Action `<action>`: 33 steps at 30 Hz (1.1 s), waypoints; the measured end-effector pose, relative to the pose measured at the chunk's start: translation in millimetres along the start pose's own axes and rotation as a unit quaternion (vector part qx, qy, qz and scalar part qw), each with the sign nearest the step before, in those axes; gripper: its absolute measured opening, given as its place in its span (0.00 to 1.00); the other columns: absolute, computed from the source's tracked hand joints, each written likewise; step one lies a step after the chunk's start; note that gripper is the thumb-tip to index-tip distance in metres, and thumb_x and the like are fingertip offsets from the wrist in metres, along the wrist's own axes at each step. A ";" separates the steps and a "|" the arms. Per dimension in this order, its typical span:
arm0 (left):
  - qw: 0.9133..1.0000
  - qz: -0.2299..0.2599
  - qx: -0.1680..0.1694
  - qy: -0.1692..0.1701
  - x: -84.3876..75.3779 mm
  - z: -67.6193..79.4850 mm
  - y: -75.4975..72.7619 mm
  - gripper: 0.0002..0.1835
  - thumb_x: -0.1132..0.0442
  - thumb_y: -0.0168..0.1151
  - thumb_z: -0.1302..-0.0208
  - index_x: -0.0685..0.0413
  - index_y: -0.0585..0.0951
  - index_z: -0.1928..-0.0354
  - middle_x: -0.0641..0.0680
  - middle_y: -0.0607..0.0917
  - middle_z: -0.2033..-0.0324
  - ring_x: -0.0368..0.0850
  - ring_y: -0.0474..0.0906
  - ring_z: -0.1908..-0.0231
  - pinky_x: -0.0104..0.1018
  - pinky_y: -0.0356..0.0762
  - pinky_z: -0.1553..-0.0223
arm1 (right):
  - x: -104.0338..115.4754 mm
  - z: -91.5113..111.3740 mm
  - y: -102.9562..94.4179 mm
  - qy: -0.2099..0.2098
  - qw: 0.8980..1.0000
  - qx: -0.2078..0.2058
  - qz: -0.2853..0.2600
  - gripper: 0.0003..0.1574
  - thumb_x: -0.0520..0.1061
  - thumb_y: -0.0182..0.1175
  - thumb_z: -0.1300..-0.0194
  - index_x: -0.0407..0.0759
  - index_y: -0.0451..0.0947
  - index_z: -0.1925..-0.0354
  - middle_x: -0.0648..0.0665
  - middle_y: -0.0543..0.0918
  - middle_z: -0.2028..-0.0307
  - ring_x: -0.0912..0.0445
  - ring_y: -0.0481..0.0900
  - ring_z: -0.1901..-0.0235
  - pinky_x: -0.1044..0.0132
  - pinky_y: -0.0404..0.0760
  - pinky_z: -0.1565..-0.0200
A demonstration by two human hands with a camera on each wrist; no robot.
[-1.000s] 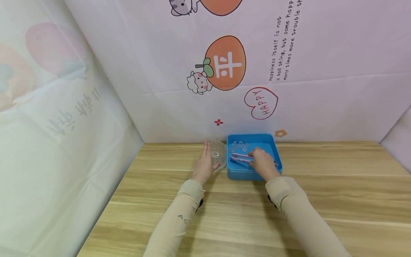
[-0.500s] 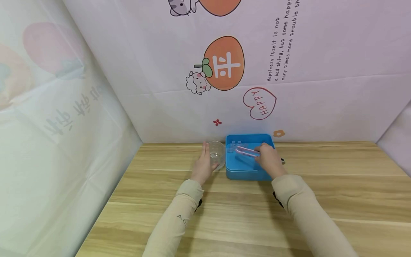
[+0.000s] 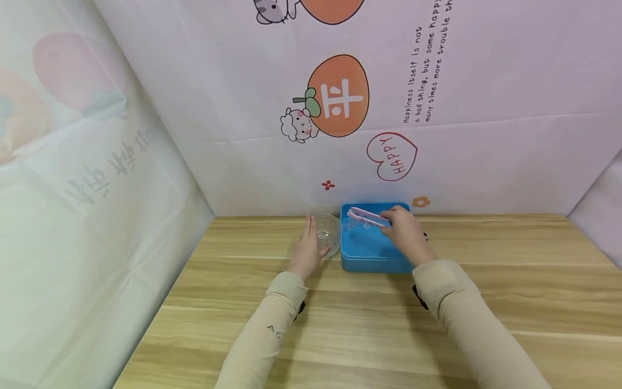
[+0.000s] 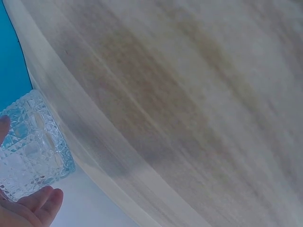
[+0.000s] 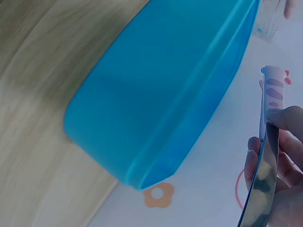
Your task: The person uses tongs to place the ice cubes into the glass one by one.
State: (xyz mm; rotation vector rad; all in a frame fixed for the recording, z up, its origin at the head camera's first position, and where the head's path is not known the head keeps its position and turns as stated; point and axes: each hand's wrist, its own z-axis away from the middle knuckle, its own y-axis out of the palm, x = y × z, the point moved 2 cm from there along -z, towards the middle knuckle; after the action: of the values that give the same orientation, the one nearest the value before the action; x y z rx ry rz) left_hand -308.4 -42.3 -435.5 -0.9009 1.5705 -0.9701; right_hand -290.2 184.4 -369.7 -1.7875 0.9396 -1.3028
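My left hand (image 3: 307,249) holds the clear patterned glass (image 3: 328,229) beside the blue box, fingers along its left side and thumb at the front. In the left wrist view the glass (image 4: 35,146) shows its cut texture between thumb and fingers. My right hand (image 3: 405,232) grips pink-ended metal tongs (image 3: 367,216), their tips pointing left above the box's back left part. The right wrist view shows the tongs (image 5: 273,90) raised above the rim; whether a piece sits between the tips I cannot tell. Several small clear pieces (image 3: 349,226) lie at the left inside the blue box (image 3: 366,265).
The wooden table (image 3: 340,324) meets a white printed cloth (image 3: 262,173) right behind the glass and box. Another cloth wall (image 3: 160,227) closes off the left side. The box's raised walls (image 5: 142,94) stand between the right hand and the table.
The right hand has lifted the tongs from low in the box, first rightward, then up and back to the left toward the rear wall. The left hand and glass stay in place.
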 end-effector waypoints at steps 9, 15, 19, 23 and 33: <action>1.000 0.000 0.000 0.000 -0.5 0.1 -1.7 0.50 0.48 0.64 0.40 0.60 0.47 0.26 0.56 0.46 0.25 0.44 0.74 0.76 0.33 0.77 0.71 | 20.6 0.8 0.0 -0.011 0.999 0.027 -0.027 0.21 0.38 0.61 0.39 0.33 0.78 0.47 0.34 0.78 0.52 0.44 0.79 0.57 0.53 0.81 0.58; 1.000 -0.001 0.006 -0.003 -0.9 0.3 -2.4 0.49 0.48 0.63 0.40 0.60 0.47 0.26 0.56 0.47 0.25 0.45 0.75 0.75 0.34 0.79 0.69 | 30.0 1.2 3.6 -0.018 0.999 0.037 -0.026 0.20 0.38 0.62 0.39 0.34 0.78 0.48 0.36 0.79 0.54 0.47 0.78 0.61 0.55 0.80 0.60; 1.000 -0.002 0.005 -0.002 -1.0 0.0 -1.7 0.49 0.48 0.63 0.40 0.60 0.47 0.26 0.56 0.46 0.25 0.47 0.77 0.73 0.36 0.80 0.66 | 32.6 1.3 5.7 -0.019 0.998 0.050 -0.024 0.21 0.37 0.62 0.40 0.34 0.78 0.48 0.35 0.79 0.53 0.48 0.78 0.61 0.57 0.80 0.61; 1.000 -0.006 0.002 -0.002 -1.0 0.4 -1.4 0.49 0.48 0.64 0.40 0.60 0.48 0.26 0.56 0.46 0.25 0.46 0.75 0.74 0.35 0.78 0.69 | 33.6 2.7 7.0 -0.020 0.998 0.058 -0.021 0.21 0.37 0.62 0.40 0.34 0.78 0.47 0.35 0.79 0.52 0.48 0.78 0.61 0.58 0.81 0.61; 1.000 0.002 0.008 -0.007 -0.4 -0.9 -1.2 0.50 0.49 0.64 0.40 0.58 0.46 0.26 0.54 0.45 0.24 0.43 0.71 0.79 0.31 0.74 0.74 | 33.4 1.8 10.2 -0.016 0.998 0.068 -0.008 0.23 0.38 0.64 0.41 0.35 0.78 0.46 0.35 0.79 0.52 0.49 0.77 0.63 0.59 0.80 0.63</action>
State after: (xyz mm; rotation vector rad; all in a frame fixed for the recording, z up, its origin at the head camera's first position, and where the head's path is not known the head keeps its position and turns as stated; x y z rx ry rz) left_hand -309.1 -42.3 -434.1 -0.8904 1.5498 -0.9706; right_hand -282.5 150.7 -364.3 -1.7100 0.8003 -1.3119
